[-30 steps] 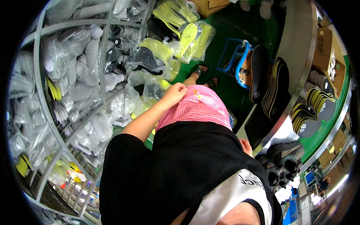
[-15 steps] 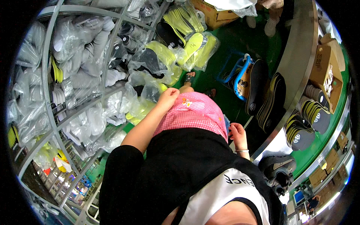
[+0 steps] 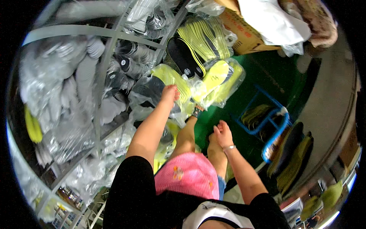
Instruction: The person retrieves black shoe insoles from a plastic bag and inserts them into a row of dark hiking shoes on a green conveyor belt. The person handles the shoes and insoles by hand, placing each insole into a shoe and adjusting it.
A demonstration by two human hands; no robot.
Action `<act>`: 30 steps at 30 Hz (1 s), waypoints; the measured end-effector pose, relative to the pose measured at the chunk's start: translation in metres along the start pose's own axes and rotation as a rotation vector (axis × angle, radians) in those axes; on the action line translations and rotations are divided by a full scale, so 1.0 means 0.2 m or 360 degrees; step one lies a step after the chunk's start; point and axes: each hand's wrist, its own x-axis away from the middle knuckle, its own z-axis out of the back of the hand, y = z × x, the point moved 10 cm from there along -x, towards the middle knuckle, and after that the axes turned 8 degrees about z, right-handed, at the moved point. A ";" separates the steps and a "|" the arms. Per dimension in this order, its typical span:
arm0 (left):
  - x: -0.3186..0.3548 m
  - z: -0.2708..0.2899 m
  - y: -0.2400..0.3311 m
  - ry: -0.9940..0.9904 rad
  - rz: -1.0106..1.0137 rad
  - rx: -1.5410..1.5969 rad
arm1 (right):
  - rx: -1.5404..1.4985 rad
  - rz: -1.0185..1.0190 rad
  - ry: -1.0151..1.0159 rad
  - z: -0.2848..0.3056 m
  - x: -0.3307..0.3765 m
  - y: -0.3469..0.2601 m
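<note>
My left hand is over the clear bags of yellow-green insoles, its fingers curled in and no object showing in them. Whether it touches the plastic I cannot tell. Just beneath lies a bag of yellow-green insoles. My right hand, with a bracelet at the wrist, hangs above my knee; its fingers are loosely bent and partly apart, holding nothing visible. Beyond my left hand rest black insoles and another bag with a bright yellow-green insole on top, marked by hand. A pink checked apron covers my lap.
On the left, a grey metal rack holds bagged grey insoles. A cardboard box stands at the far side under white plastic. To the right are a blue-framed carrier, dark insole stacks and a metal-edged bench.
My view has moved toward the bagged insoles, which appear larger. Both hands have reached forward from beside my apron, the left over the bags and the right above my knee.
</note>
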 end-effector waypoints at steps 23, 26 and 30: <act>-1.61 -0.11 0.21 0.0145 -0.0278 0.0587 | -0.0932 0.0317 -0.0384 -0.77 -1.89 0.09; -1.30 -0.18 0.36 -0.0069 -0.0461 0.0700 | -0.1478 0.0067 -0.0395 -0.61 -1.70 0.09; -0.95 -0.23 0.48 -0.0548 -0.0448 0.0954 | -0.1571 -0.0122 -0.0382 -0.46 -1.38 0.20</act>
